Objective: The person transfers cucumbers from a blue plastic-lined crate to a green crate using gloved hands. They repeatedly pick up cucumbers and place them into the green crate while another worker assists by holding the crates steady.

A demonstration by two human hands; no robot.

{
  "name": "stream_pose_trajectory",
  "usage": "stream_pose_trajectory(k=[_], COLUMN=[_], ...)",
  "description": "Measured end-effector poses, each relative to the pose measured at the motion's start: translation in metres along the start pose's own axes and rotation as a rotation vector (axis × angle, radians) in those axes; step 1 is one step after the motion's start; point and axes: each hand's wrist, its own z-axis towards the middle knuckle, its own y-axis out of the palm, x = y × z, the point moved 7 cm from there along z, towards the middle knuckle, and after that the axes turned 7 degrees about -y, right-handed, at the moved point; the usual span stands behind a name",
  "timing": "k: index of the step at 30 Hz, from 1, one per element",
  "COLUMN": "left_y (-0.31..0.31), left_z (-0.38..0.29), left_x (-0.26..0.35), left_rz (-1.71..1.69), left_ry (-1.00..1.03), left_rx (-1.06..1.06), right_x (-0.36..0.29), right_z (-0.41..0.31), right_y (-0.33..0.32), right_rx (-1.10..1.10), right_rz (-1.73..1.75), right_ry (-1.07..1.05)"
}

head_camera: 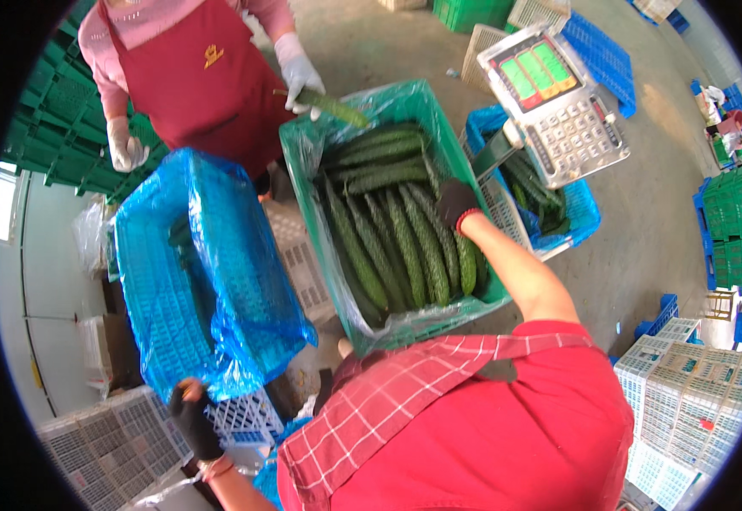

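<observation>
A green plastic crate [302,185] lined with clear film holds many long cucumbers [409,249], laid in rows. My right hand [457,198], in a dark glove with a red cuff, reaches into its right side and touches the cucumbers; its fingers are hidden. At lower left my left hand [193,409], in a black glove with bare fingertips, is beside the near edge of a crate lined with blue film [243,255]; it seems to hold nothing, fingers curled. A few dark cucumbers lie deep in that crate. Across the green crate, a co-worker's white-gloved hand [302,80] holds one cucumber [332,107].
A scale display with keypad [550,105] stands on a post right of the green crate. Behind it is a blue-lined crate [582,207] with cucumbers. White crates [684,389] are stacked at right, others [115,447] at lower left. The co-worker in a dark red apron [198,76] stands opposite.
</observation>
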Motion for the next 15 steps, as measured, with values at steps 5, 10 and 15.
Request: stream_pose_trajectory(k=[5, 10, 15], left_y=[-0.164, -0.215, -0.222], left_z=[0.015, 0.041, 0.123], left_x=[-0.061, -0.214, -0.208], left_rz=[0.035, 1.385, 1.429], left_ry=[0.115, -0.536, -0.018], left_rx=[0.268, 0.19, 0.249], right_x=[-0.018, -0.075, -0.167], right_z=[-0.02, -0.024, -0.031], right_y=[-0.043, -0.102, -0.163], right_rx=[0.151, 0.232, 0.476], right_rz=[0.634, 0.641, 0.641], right_ry=[0.118, -0.02, -0.081])
